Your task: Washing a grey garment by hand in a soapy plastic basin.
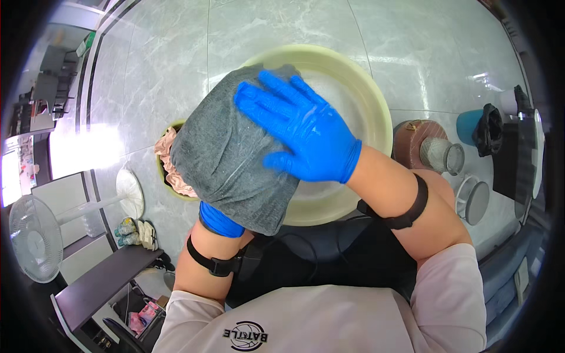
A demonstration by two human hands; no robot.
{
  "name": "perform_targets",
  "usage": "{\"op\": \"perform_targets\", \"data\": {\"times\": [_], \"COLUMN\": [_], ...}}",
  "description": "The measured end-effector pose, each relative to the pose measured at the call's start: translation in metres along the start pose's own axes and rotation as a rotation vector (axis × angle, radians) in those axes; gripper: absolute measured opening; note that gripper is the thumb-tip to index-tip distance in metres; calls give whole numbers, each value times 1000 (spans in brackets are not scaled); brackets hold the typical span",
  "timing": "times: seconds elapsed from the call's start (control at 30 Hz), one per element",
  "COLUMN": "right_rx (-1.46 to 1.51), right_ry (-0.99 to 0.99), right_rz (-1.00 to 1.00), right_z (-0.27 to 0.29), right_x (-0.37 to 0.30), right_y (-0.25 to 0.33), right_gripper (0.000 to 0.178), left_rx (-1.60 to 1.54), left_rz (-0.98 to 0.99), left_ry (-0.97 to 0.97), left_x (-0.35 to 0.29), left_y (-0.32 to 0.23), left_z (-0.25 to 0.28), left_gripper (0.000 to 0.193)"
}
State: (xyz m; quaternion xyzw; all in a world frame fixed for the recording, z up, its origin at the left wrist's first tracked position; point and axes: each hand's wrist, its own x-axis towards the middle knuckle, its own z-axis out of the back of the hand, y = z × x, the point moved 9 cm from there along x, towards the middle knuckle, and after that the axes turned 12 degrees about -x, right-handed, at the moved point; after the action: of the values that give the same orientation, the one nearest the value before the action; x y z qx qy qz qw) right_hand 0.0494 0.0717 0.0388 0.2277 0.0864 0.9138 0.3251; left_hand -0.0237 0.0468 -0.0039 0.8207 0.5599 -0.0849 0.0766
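A dark grey cloth (223, 147), perhaps a garment, is spread over my left hand (220, 221), above the left part of a large pale-yellow basin (382, 129). Only the blue glove's cuff shows at that wrist; the fingers are hidden under the fabric. My right hand (309, 126), in a wet-looking blue glove, lies flat on top of the cloth with its fingers stretched out and somewhat apart. Cloudy, whitish water (347, 112) shows in the basin to the right of the cloth.
Left of the basin stands a smaller green tub (160, 167) with pink crumpled fabric (173, 170). A white fan (38, 235), shoes (135, 233) and a dark bench (106, 282) are farther left. To the right are a reddish-brown round stool (415, 138), a glass jar (441, 156) and a teal bin (468, 126).
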Motion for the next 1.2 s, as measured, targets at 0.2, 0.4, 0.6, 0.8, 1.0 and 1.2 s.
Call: {"op": "perform_targets", "data": {"times": [0.2,0.4,0.6,0.8,1.0,1.2], "right_rx": [222,1313,1478,960,130,121], "right_ry": [-353,-278,-121,-217,-87,-108], "right_rz": [-328,-972,-821,-704,-256,-340], "right_z": [-1,-24,-46,-40,-5,-6], "right_x": [-13,-29,-21,-27,1,-13], "right_y": [-38,-112,-83,-79,-3,-53], "right_gripper": [70,70,68,68,92,90], "left_rx": [134,333,391,395,400,416], "left_rz": [-37,-92,-108,-91,-111,-90], "left_ry": [24,8,-14,3,32,40], "left_x": [10,-20,-27,-9,9,17], "left_y": [-5,-37,-44,-29,-13,-9], "left_z": [14,29,43,40,26,29], "left_gripper": [68,70,71,72,73,73]}}
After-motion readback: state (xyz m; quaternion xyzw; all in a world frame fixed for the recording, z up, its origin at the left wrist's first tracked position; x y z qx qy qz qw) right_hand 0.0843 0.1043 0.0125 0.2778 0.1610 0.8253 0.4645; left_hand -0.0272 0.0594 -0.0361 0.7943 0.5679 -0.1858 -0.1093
